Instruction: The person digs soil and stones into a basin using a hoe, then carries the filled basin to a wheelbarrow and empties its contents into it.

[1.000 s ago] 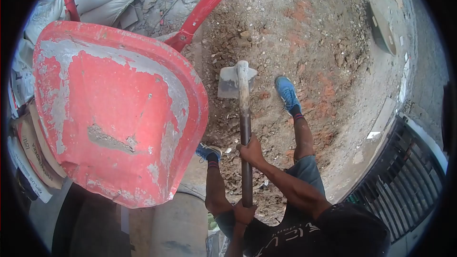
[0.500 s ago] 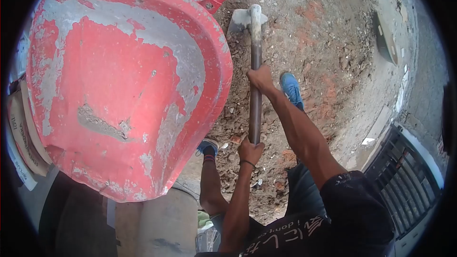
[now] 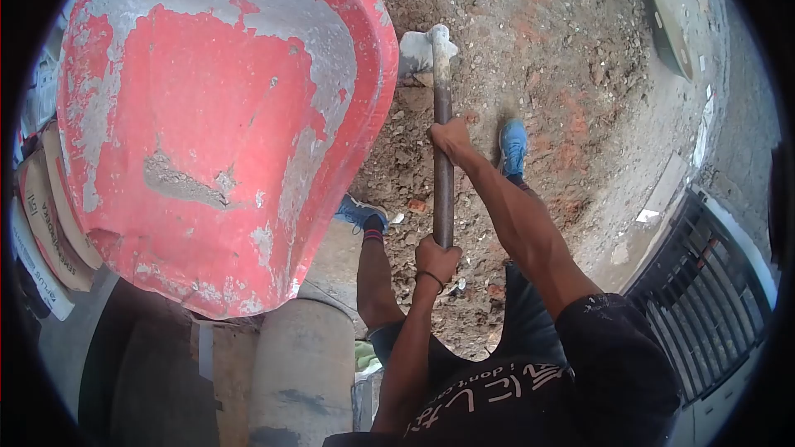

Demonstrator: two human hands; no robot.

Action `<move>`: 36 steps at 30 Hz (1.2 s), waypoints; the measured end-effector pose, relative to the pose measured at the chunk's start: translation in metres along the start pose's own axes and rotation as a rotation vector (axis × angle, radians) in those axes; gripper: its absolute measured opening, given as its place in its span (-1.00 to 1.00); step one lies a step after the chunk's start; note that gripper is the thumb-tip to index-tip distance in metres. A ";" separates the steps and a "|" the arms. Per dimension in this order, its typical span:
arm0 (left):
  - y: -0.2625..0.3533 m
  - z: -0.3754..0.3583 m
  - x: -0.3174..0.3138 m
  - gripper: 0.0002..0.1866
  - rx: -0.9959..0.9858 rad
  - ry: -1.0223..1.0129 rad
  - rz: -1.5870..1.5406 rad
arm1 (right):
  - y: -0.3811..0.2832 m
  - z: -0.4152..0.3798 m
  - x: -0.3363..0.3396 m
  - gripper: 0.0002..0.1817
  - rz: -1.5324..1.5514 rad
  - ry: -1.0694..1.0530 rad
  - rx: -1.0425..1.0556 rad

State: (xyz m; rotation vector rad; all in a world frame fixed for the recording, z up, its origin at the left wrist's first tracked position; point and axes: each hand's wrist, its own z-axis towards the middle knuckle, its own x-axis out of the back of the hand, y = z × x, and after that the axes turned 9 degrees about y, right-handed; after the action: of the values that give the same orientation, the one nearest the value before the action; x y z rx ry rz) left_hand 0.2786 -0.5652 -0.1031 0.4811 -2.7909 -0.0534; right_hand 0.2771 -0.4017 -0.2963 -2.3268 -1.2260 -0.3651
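Observation:
A hoe (image 3: 444, 103) with a long worn handle stretches away from me, its pale, dirt-caked head (image 3: 416, 51) at the far end against the loose soil. Farther up the handle, my right hand (image 3: 452, 140) is wrapped around the shaft. My left hand (image 3: 438, 260) grips the near end, a dark band on its wrist. Left of the hoe, a red wheelbarrow tray (image 3: 211, 116) with peeling paint and a patch of dried mud fills much of the view. Neither hand touches it.
Broken, stony soil (image 3: 530, 58) lies around my blue shoes (image 3: 513, 146). At the right are a dark slatted rack (image 3: 704, 290) and a shallow pan-like object (image 3: 669, 37). Cement bags (image 3: 51, 219) are at the far left, and a grey cylinder (image 3: 302, 364) sits below the wheelbarrow.
The hoe head appears slightly nearer to me, and the red wheelbarrow sits higher in view. Both hands keep their hold on the handle.

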 end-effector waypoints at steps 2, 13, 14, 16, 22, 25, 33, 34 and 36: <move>-0.020 0.013 -0.009 -0.76 -0.070 0.051 0.016 | 0.001 0.007 -0.006 -0.53 -0.021 0.048 0.007; -0.131 -0.007 -0.075 -0.68 -0.254 0.314 0.063 | 0.076 -0.056 -0.006 -0.60 0.017 0.133 0.230; -0.159 -0.019 -0.087 -0.65 -0.285 0.296 0.081 | 0.081 -0.077 0.006 -0.52 0.065 0.047 0.202; -0.204 -0.082 -0.097 -0.65 -0.224 0.254 -0.107 | 0.124 -0.135 0.008 -0.54 0.005 -0.010 0.174; -0.305 -0.183 -0.083 -0.64 0.016 0.107 -0.007 | 0.251 -0.253 -0.021 -0.52 -0.041 -0.109 0.164; -0.276 -0.126 -0.055 -0.61 -0.188 0.124 0.039 | 0.182 -0.214 -0.012 -0.51 0.162 -0.045 0.137; -0.074 0.115 0.038 -0.71 -0.593 0.153 -0.098 | -0.080 -0.020 -0.018 -0.74 0.190 0.247 0.388; -0.084 0.131 0.035 -0.80 -0.581 0.103 -0.193 | -0.065 -0.018 -0.040 -0.71 0.169 0.226 0.383; -0.150 0.098 0.027 -0.86 -0.294 0.020 -0.299 | 0.002 -0.034 -0.108 -0.67 0.012 0.152 0.326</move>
State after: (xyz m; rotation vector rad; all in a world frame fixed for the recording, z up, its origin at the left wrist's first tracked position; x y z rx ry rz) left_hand 0.2727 -0.7168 -0.2017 0.8082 -2.6055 -0.5116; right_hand 0.2177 -0.4961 -0.3161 -1.9902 -1.1066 -0.3063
